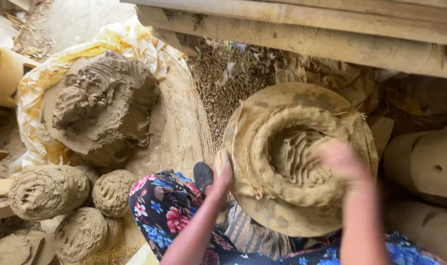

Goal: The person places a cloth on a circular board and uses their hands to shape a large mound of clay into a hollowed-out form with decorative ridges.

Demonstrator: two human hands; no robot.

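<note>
Head view: the left hand (223, 172) cups the near-left rim of the clay bowl form (297, 157), its grip closed against the outer wall, while the right hand (343, 164) — blurred — works inside the hollow; whether its fingers are curled or flat I cannot tell. The form sits on a round disc (277, 221) at centre right, just beyond the floral-clad knees. To do this well, the outer hand should brace exactly opposite the inner strokes, keeping the ridged wall even. Room is tight — a timber beam (302, 34) runs far, pale cylinders (422, 162) crowd right, clay lumps (47, 191) lie left.
</note>
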